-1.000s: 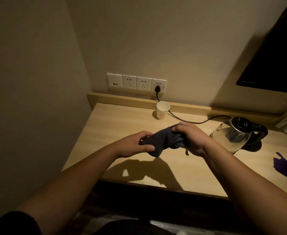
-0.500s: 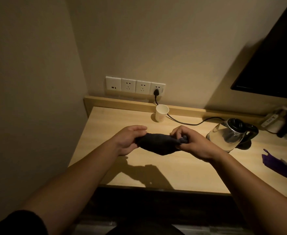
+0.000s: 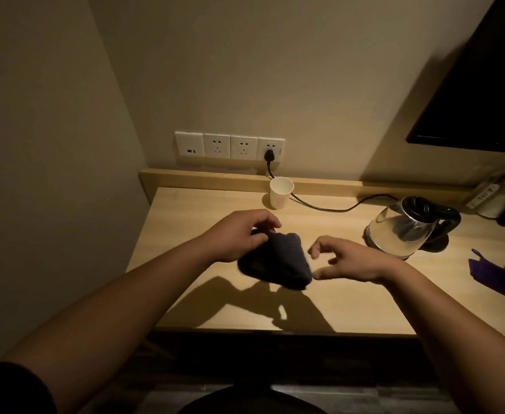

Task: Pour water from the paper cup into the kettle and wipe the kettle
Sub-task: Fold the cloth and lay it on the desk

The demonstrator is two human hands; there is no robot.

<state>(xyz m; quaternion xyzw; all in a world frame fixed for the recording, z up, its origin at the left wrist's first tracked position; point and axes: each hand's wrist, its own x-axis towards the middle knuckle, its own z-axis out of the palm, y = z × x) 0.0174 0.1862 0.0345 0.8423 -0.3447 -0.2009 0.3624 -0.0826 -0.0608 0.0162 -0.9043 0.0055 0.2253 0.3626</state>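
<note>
Kettle of clear glass with a black lid and handle (image 3: 406,228) stands on its base at the right of the pale wooden desk (image 3: 350,297), its black cord (image 3: 320,206) running to the white wall sockets (image 3: 229,144); the white paper cup (image 3: 281,193) sits upright by the back ledge, well apart from it. Left hand (image 3: 239,234) pinches the top edge of a dark folded cloth (image 3: 278,265), so the cloth hangs bunched above the desk, probably being gathered into a pad for wiping; right hand (image 3: 350,259) is just beside the cloth with fingers loosely spread, gripping nothing. A purple item (image 3: 496,273) lies at the far right; whether the cup holds water cannot be told.
</note>
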